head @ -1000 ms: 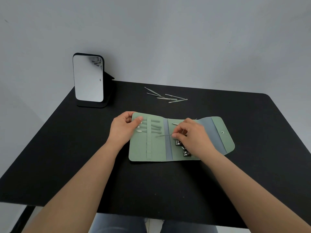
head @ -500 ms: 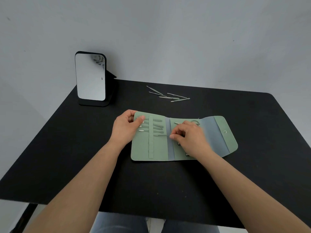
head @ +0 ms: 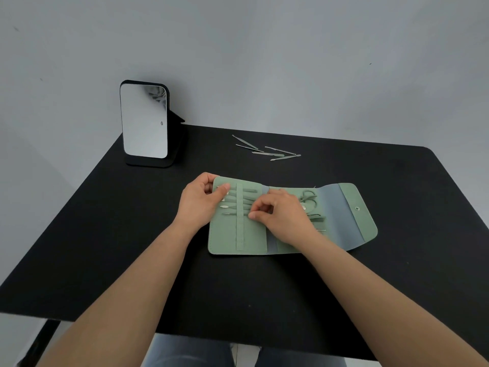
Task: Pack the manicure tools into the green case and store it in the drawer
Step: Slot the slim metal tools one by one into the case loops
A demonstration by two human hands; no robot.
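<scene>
Both hands work on the green case (head: 251, 234), which lies unfolded flat near the middle of the black counter (head: 105, 234); the left hand (head: 201, 201) pinches the case's far left corner, thumb on top; the right hand (head: 283, 215) curls over the centre, fingertips pinching a thin tool (head: 234, 213) at the strap (head: 240, 221); loose tools (head: 267, 151) lie near the counter's far edge; a mirror (head: 144, 120) stands at the far left corner.
</scene>
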